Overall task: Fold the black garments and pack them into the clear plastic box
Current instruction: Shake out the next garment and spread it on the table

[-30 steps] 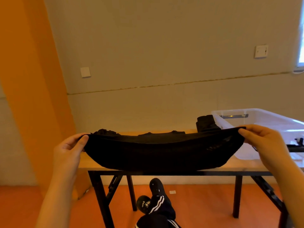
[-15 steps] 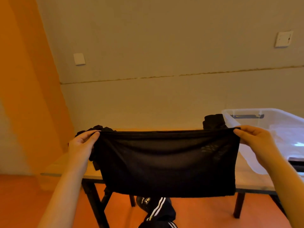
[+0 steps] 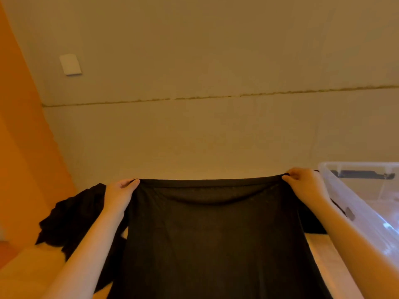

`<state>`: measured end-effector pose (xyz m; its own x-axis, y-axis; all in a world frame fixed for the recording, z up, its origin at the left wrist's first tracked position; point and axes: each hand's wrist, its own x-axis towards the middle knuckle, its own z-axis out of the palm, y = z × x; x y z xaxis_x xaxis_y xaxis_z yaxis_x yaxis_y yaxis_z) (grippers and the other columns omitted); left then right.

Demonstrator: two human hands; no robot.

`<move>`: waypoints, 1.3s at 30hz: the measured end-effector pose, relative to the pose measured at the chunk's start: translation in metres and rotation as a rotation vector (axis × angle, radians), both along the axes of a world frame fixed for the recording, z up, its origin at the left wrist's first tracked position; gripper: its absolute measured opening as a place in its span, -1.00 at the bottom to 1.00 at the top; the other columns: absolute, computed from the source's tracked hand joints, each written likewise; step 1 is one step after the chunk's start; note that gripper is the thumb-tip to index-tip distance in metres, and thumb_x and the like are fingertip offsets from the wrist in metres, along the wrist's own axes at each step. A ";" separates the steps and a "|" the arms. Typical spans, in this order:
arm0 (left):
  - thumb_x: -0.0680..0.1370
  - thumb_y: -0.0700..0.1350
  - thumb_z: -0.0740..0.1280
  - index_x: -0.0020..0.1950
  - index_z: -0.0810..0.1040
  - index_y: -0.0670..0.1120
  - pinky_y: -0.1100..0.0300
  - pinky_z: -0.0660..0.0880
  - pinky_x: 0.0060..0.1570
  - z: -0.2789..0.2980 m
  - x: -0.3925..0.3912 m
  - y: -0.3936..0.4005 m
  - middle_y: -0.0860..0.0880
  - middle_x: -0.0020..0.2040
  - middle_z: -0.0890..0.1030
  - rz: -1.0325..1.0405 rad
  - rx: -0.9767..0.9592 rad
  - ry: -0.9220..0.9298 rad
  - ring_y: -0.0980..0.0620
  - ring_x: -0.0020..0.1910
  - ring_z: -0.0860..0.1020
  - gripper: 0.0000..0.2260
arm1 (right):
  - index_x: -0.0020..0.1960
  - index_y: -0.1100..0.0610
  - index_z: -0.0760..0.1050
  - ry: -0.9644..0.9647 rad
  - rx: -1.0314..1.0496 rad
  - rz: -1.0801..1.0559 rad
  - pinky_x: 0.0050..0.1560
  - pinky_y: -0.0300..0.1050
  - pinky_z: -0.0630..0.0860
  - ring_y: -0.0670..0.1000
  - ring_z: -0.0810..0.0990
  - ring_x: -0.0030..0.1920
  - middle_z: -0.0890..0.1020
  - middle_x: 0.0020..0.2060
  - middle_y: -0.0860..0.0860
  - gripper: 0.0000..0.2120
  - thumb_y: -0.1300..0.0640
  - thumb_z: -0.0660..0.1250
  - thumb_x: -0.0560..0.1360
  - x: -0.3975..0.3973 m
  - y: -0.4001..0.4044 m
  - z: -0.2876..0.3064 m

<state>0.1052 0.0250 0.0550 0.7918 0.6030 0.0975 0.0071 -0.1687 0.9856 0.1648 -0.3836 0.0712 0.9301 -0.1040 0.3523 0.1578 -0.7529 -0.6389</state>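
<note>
At about 8 o'clock in the view, a heap of black garments (image 3: 71, 219) is seen on the tabletop (image 3: 28, 268). Just right of it, the left hand (image 3: 119, 195) is held with its fingers (image 3: 131, 182) pinching one top corner of the black garment (image 3: 211, 238). The cloth is stretched between the hands, its top edge running 9 to 3 o'clock, the rest hanging toward 6. The other corner is pinched by the right hand (image 3: 306, 186). The clear plastic box (image 3: 356, 199) lies at 3 o'clock, just beside the right hand, so that hand is judged nearer for packing once folding is done.
</note>
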 end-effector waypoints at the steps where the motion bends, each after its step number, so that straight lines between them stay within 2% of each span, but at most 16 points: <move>1: 0.57 -0.14 0.30 0.17 0.57 -0.20 0.00 0.46 0.16 -0.005 0.016 0.001 -0.13 0.06 0.60 0.021 0.058 0.059 -0.12 0.11 0.54 -0.77 | -0.08 0.19 0.55 0.034 -0.062 -0.029 -0.24 -0.08 0.46 0.12 0.59 -0.17 0.63 -0.22 0.14 -0.85 0.15 0.24 0.55 0.015 0.007 -0.004; 3: 0.59 -0.08 0.27 0.27 0.49 -0.18 0.00 0.43 0.19 -0.017 0.036 -0.003 -0.15 0.21 0.54 0.034 0.291 0.234 -0.13 0.19 0.50 -0.70 | 0.26 0.19 0.43 0.098 -0.227 -0.071 -0.11 -0.05 0.50 0.12 0.60 -0.02 0.63 -0.01 0.14 -0.70 0.12 0.22 0.57 0.034 0.023 -0.014; 5: 0.59 -0.04 0.25 0.37 0.39 -0.14 0.04 0.44 0.13 -0.030 0.040 -0.017 -0.12 0.27 0.50 -0.052 0.540 0.353 -0.10 0.17 0.50 -0.63 | 0.44 0.16 0.20 0.124 -0.362 -0.040 0.05 -0.07 0.49 0.10 0.53 0.18 0.52 0.23 0.13 -0.51 0.06 0.22 0.57 0.037 0.043 -0.025; 6: 0.59 -0.01 0.24 0.40 0.34 -0.09 0.08 0.44 0.12 -0.038 0.038 -0.026 -0.08 0.29 0.49 -0.123 0.639 0.378 -0.06 0.16 0.51 -0.60 | 0.47 0.14 0.14 0.142 -0.379 0.012 0.11 -0.09 0.47 0.07 0.49 0.23 0.46 0.30 0.10 -0.47 0.05 0.21 0.57 0.034 0.053 -0.033; 8: 0.59 0.06 0.22 0.44 0.29 -0.01 0.15 0.39 0.23 -0.053 0.025 -0.043 0.01 0.39 0.39 -0.242 0.821 0.404 0.01 0.31 0.42 -0.56 | 0.49 0.08 0.11 0.207 -0.383 0.153 0.24 -0.13 0.40 0.01 0.41 0.32 0.38 0.38 0.03 -0.47 0.03 0.19 0.57 0.019 0.071 -0.048; 12: 0.61 0.08 0.14 0.51 0.17 0.02 0.14 0.07 0.45 -0.074 -0.012 -0.046 0.04 0.52 0.15 -0.264 1.115 0.550 0.07 0.50 0.10 -0.52 | 0.51 0.04 0.02 0.326 -0.402 0.388 0.43 -0.17 0.12 -0.06 0.12 0.48 0.15 0.49 -0.04 -0.42 -0.05 0.15 0.58 -0.026 0.087 -0.069; 15: 0.63 0.11 0.02 0.53 0.08 0.03 0.00 -0.07 0.47 -0.084 -0.041 -0.024 0.03 0.55 0.05 -0.186 1.180 0.643 0.01 0.53 -0.04 -0.52 | 0.52 0.01 -0.11 0.411 -0.509 0.449 0.47 -0.11 -0.06 -0.06 -0.08 0.51 -0.02 0.52 -0.05 -0.37 -0.18 0.04 0.56 -0.051 0.086 -0.083; 19: 0.64 0.12 -0.10 0.55 -0.05 0.05 -0.06 -0.22 0.45 -0.090 -0.069 0.005 0.05 0.56 -0.06 -0.294 1.160 0.747 -0.02 0.53 -0.17 -0.52 | 0.52 0.00 -0.15 0.444 -0.652 0.377 0.49 -0.03 -0.17 -0.06 -0.20 0.50 -0.13 0.52 -0.05 -0.26 -0.34 -0.22 0.44 -0.064 0.078 -0.101; 23: 0.64 0.12 -0.10 0.54 -0.08 0.08 0.02 -0.26 0.44 -0.088 -0.086 0.025 0.11 0.55 -0.10 -0.400 1.220 0.675 0.12 0.50 -0.19 -0.53 | 0.52 0.00 -0.15 0.411 -0.648 0.363 0.48 -0.03 -0.18 -0.06 -0.19 0.50 -0.13 0.52 -0.05 -0.38 -0.23 -0.08 0.57 -0.066 0.077 -0.105; 26: 0.49 0.31 -0.24 0.53 -0.10 0.11 0.11 -0.30 0.41 -0.083 -0.098 0.032 0.23 0.48 -0.17 -0.479 1.254 0.688 0.26 0.39 -0.25 -0.37 | 0.52 0.00 -0.16 0.423 -0.647 0.360 0.48 -0.02 -0.16 -0.05 -0.19 0.50 -0.12 0.52 -0.04 -0.38 -0.22 -0.08 0.57 -0.067 0.074 -0.103; 27: 0.50 0.30 -0.24 0.53 -0.08 0.11 0.12 -0.30 0.40 -0.082 -0.100 0.033 0.23 0.48 -0.15 -0.476 1.254 0.693 0.27 0.39 -0.24 -0.37 | 0.52 0.00 -0.16 0.438 -0.649 0.358 0.49 -0.01 -0.16 -0.04 -0.19 0.50 -0.12 0.52 -0.04 -0.38 -0.23 -0.07 0.57 -0.068 0.073 -0.102; 29: 0.62 0.16 -0.09 0.54 0.00 0.06 0.09 -0.23 0.44 -0.076 -0.099 0.027 0.14 0.54 -0.04 -0.389 1.235 0.647 0.21 0.47 -0.15 -0.50 | 0.52 0.03 -0.17 0.460 -0.652 0.359 0.48 0.02 -0.16 -0.02 -0.19 0.50 -0.13 0.52 -0.02 -0.36 -0.22 -0.06 0.57 -0.070 0.073 -0.098; 31: 0.65 0.06 -0.01 0.53 0.07 0.01 0.08 -0.14 0.46 -0.068 -0.088 0.006 0.08 0.54 0.07 -0.315 1.197 0.523 0.13 0.52 -0.04 -0.55 | 0.52 0.05 -0.17 0.435 -0.649 0.369 0.47 0.02 -0.16 -0.01 -0.20 0.50 -0.13 0.52 -0.01 -0.35 -0.22 -0.04 0.57 -0.072 0.077 -0.093; 34: 0.64 0.06 0.05 0.53 0.10 0.01 0.09 -0.06 0.46 -0.063 -0.061 -0.051 0.05 0.54 0.10 -0.468 1.098 0.409 0.09 0.52 0.01 -0.54 | 0.52 0.03 -0.16 0.391 -0.630 0.436 0.47 0.00 -0.14 -0.02 -0.18 0.51 -0.11 0.52 -0.02 -0.36 -0.20 -0.01 0.57 -0.076 0.092 -0.090; 36: 0.64 0.10 0.03 0.54 0.05 0.01 0.04 -0.08 0.47 -0.073 -0.047 -0.082 0.04 0.55 0.03 -0.578 1.101 0.470 0.07 0.52 -0.04 -0.51 | 0.52 0.02 -0.14 0.407 -0.633 0.465 0.47 0.00 -0.14 -0.03 -0.16 0.51 -0.09 0.52 -0.03 -0.37 -0.20 -0.01 0.58 -0.075 0.096 -0.095; 39: 0.63 0.16 -0.03 0.55 -0.04 0.03 -0.02 -0.14 0.47 -0.088 -0.034 -0.089 0.03 0.56 -0.06 -0.569 1.123 0.578 0.03 0.53 -0.12 -0.48 | 0.52 0.01 -0.12 0.426 -0.622 0.401 0.48 -0.01 -0.15 -0.05 -0.16 0.51 -0.09 0.52 -0.05 -0.39 -0.21 -0.04 0.58 -0.067 0.074 -0.102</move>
<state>0.0709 -0.0638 -0.0334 0.9937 0.0045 -0.1121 0.0272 -0.9790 0.2021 0.0978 -0.3095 -0.0311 0.9211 0.3581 -0.1525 0.3277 -0.9249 -0.1927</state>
